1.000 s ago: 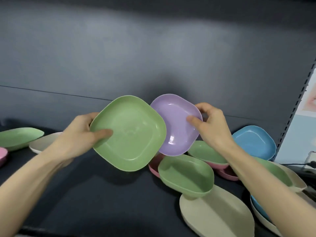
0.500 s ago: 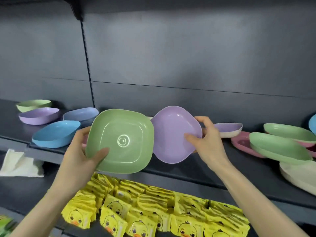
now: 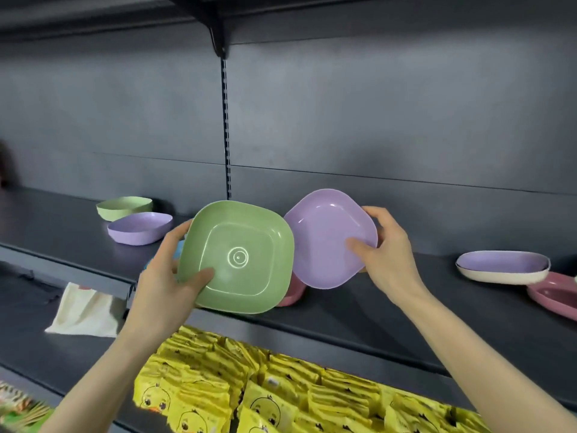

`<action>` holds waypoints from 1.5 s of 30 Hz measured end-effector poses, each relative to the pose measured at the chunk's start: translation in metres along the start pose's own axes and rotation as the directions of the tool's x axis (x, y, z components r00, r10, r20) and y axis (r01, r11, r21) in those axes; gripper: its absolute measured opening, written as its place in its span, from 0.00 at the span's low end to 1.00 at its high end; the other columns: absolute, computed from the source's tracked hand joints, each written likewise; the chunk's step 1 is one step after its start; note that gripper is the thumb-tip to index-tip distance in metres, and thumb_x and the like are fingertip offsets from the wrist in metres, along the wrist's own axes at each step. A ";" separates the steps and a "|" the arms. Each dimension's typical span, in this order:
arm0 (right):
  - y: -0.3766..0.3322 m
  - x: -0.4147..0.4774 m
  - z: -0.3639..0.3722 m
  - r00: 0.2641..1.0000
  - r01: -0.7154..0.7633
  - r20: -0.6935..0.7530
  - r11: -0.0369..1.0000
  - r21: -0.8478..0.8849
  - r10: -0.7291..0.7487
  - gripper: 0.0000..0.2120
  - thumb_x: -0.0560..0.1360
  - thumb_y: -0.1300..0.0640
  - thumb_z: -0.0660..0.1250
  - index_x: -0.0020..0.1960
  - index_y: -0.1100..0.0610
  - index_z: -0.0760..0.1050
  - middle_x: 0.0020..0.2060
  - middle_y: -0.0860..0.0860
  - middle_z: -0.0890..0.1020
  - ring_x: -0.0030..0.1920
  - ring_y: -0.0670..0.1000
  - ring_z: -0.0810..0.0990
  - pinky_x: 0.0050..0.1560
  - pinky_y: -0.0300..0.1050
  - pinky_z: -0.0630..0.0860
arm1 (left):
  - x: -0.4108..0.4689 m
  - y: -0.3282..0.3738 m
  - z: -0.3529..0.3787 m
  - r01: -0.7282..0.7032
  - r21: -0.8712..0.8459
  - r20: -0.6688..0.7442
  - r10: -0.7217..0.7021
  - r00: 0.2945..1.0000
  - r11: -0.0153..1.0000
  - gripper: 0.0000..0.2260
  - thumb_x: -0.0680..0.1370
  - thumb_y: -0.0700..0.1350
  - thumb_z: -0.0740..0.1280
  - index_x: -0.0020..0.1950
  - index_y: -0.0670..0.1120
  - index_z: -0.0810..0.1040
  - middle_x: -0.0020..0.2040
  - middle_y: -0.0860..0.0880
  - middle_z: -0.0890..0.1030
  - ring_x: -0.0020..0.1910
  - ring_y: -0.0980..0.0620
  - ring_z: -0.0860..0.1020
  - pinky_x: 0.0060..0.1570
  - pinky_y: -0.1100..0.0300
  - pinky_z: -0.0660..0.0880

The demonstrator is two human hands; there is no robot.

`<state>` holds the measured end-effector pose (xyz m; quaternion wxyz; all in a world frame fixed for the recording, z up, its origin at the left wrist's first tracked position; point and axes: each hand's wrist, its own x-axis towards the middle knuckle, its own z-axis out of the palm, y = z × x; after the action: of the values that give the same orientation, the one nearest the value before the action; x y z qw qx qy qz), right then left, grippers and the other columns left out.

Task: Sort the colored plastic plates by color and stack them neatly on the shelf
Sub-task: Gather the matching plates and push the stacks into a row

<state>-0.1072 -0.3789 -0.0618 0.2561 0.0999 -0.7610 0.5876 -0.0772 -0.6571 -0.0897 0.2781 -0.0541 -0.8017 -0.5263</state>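
The left hand [image 3: 168, 276] grips a green plate [image 3: 237, 257] by its rim, thumb curled over the underside, raised before the shelf [image 3: 374, 310]; the right hand [image 3: 387, 254] pinches a purple plate [image 3: 327, 239] just beside it; far left, a shelved green plate [image 3: 123, 207] and shelved purple plate [image 3: 140, 228] seemingly start piles; a purple-on-cream pair [image 3: 502, 264] and pink plate [image 3: 555, 295] lie unsorted, so much looks left.

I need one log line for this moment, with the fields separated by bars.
left hand: holds green plate, underside to camera | right hand: holds purple plate | state: held in front of shelf, not yet stacked
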 end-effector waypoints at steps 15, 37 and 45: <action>0.045 0.102 0.045 0.983 -0.091 -0.166 0.993 -0.080 0.077 0.20 0.72 0.70 0.65 0.55 0.48 0.71 0.46 0.43 0.78 0.46 0.44 0.77 0.25 0.34 0.74 | 0.186 -0.065 0.051 -0.049 0.124 0.187 0.025 0.982 0.991 0.29 0.72 0.35 0.68 0.69 0.55 0.66 0.51 0.50 0.76 0.46 0.48 0.76 0.39 0.59 0.74; 0.095 0.131 0.080 0.939 -0.227 -0.312 0.945 -0.237 0.147 0.19 0.72 0.67 0.66 0.55 0.46 0.71 0.46 0.40 0.79 0.48 0.49 0.79 0.34 0.45 0.79 | 0.275 -0.103 0.141 -0.490 0.507 0.713 -0.026 0.700 0.709 0.25 0.67 0.53 0.74 0.59 0.48 0.71 0.51 0.49 0.80 0.52 0.44 0.77 0.49 0.55 0.68; 0.097 0.129 0.087 0.945 -0.200 -0.309 0.932 -0.301 0.103 0.19 0.72 0.67 0.67 0.54 0.45 0.71 0.45 0.36 0.78 0.47 0.43 0.78 0.48 0.54 0.79 | 0.270 -0.107 0.155 -0.642 0.632 0.748 -0.127 0.651 0.435 0.24 0.63 0.68 0.70 0.33 0.49 0.65 0.40 0.52 0.68 0.47 0.49 0.65 0.50 0.55 0.57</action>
<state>-0.2842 -0.4135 -0.0941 0.3305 -0.0906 -0.8080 0.4792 -0.4044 -0.6239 -0.0863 0.0214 -0.2380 -0.9682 0.0736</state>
